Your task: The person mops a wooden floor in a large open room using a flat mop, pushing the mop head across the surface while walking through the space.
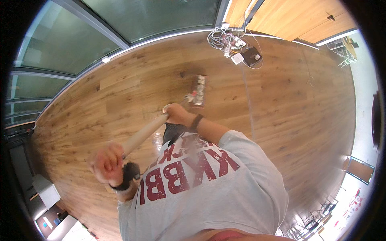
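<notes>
A pale mop handle (144,132) runs slantwise in front of my body, from lower left up to the mop head. My left hand (108,164), blurred and wearing a black watch, is closed around the upper end. Lower down the shaft, my right hand (178,114) with a dark wristband grips it too. Beyond that hand, a flat mop head (199,90) with a row of pale segments and a reddish joint lies on the wood floor (129,87). It is motion-blurred, so its exact build cannot be told.
Tangled white cables (218,39), a black box (252,56) and a small white box (237,58) lie on the floor by the glass wall (156,18). A wooden cabinet (280,18) stands beside them. Chairs (310,221) line the lower right; a white cabinet (46,191) stands lower left.
</notes>
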`<action>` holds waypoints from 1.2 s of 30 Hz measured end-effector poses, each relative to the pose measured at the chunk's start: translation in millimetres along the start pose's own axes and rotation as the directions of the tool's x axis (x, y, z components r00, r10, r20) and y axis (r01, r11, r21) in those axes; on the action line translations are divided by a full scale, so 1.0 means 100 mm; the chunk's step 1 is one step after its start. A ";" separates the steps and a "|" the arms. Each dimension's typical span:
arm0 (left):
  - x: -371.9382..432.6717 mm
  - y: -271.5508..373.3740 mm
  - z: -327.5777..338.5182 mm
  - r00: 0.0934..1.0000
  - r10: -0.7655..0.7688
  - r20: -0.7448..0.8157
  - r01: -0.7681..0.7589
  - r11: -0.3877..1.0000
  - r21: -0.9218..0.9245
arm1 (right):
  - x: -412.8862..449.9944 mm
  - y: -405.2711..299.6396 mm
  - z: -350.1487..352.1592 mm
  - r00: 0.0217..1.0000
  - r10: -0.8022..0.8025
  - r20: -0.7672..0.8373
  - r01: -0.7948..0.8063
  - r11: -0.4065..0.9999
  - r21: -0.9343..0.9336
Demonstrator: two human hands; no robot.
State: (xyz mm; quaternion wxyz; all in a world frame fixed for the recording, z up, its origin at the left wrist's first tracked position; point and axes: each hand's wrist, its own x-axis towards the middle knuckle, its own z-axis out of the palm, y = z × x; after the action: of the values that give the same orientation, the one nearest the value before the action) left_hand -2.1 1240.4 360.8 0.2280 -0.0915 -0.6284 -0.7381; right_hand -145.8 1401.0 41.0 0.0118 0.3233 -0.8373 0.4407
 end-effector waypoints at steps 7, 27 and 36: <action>0.75 -1.42 0.21 0.914 -0.224 0.338 0.281 0.951 -0.130 | -0.72 1.67 -0.33 0.906 0.368 -0.209 -0.413 0.876 -0.248; 2.40 -1.06 -2.21 0.980 -0.200 -0.014 0.192 0.955 -0.227 | 2.65 0.50 0.85 0.972 0.184 0.149 -0.172 0.981 -0.088; 2.85 -0.56 -1.43 0.988 0.124 0.090 -0.139 0.972 0.191 | 3.98 0.29 0.87 0.989 -0.117 0.094 0.103 0.984 0.146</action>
State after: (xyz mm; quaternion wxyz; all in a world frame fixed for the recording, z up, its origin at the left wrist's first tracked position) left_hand -256.4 1045.1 403.2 0.2596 -0.1386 -0.6991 -0.6517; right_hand -452.7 1136.3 87.8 -0.0294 0.3912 -0.7844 0.4805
